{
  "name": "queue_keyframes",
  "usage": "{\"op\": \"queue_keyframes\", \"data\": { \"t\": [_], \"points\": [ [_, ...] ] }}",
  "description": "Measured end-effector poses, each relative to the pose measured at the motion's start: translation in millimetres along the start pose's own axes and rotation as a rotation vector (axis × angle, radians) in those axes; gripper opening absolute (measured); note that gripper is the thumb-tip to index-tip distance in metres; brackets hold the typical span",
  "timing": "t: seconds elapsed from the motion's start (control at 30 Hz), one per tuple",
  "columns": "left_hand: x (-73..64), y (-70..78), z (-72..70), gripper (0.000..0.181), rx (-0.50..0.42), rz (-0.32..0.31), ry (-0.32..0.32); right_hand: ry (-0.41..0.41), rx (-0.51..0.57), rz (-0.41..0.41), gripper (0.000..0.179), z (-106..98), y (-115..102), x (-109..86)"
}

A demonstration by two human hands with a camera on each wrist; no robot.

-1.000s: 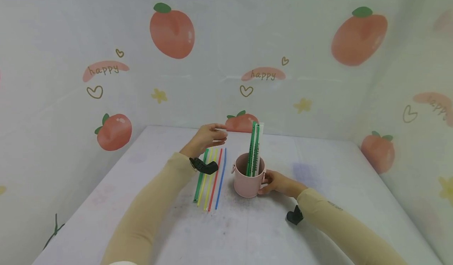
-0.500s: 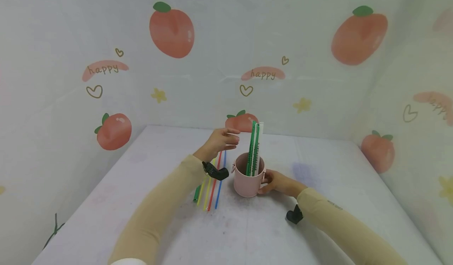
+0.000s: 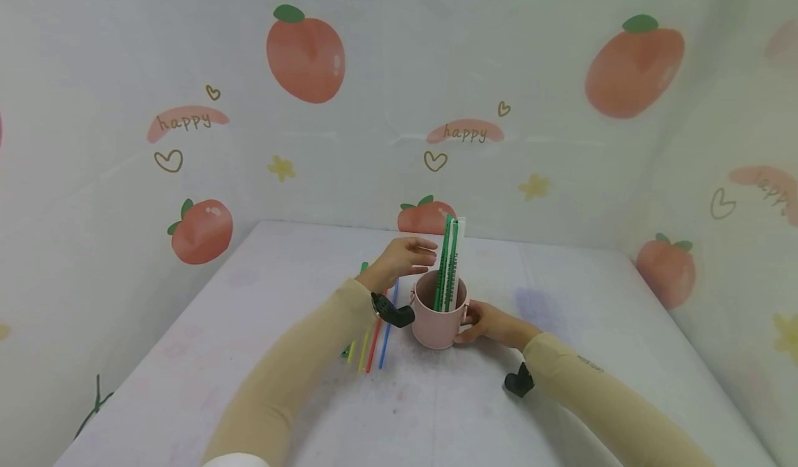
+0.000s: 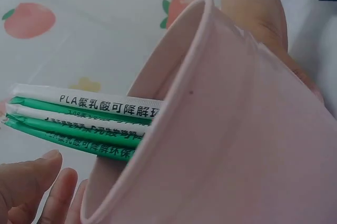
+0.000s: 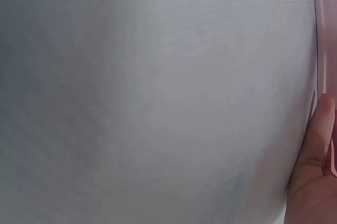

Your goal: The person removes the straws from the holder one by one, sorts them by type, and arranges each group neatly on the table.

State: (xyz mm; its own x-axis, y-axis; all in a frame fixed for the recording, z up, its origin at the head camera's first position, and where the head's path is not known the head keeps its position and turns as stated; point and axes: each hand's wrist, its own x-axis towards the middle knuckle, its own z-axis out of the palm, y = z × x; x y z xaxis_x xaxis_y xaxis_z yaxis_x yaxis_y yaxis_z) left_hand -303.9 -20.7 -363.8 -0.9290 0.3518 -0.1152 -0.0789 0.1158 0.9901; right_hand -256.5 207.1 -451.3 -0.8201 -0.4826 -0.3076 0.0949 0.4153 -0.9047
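I record a pale, creased backdrop (image 3: 386,58) bearing red fruit prints (image 3: 306,62), directly behind the whitish, stained worktop (image 3: 449,418).

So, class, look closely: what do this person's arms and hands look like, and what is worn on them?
The left sleeve and right sleeve are long and beige, the right one with small dark lettering. Each wrist bears a black device. The left hand and right hand wear no gloves.
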Motion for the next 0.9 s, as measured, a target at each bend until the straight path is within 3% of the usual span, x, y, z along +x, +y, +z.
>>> {"op": "queue_keyframes", "data": {
  "t": [0.43, 0.9],
  "points": [
    [2.5, -4.3, 4.0, 0.037, 0.123, -0.039, -0.039, -0.001, -0.003, -0.013, 0.068, 0.1, 0.0, -1.1],
    [2.1, -5.9, 8.4, 0.034, 0.131, -0.035, -0.031, 0.007, -0.004, -0.001, 0.069, 0.1, 2.3, 2.1]
  ]
}}
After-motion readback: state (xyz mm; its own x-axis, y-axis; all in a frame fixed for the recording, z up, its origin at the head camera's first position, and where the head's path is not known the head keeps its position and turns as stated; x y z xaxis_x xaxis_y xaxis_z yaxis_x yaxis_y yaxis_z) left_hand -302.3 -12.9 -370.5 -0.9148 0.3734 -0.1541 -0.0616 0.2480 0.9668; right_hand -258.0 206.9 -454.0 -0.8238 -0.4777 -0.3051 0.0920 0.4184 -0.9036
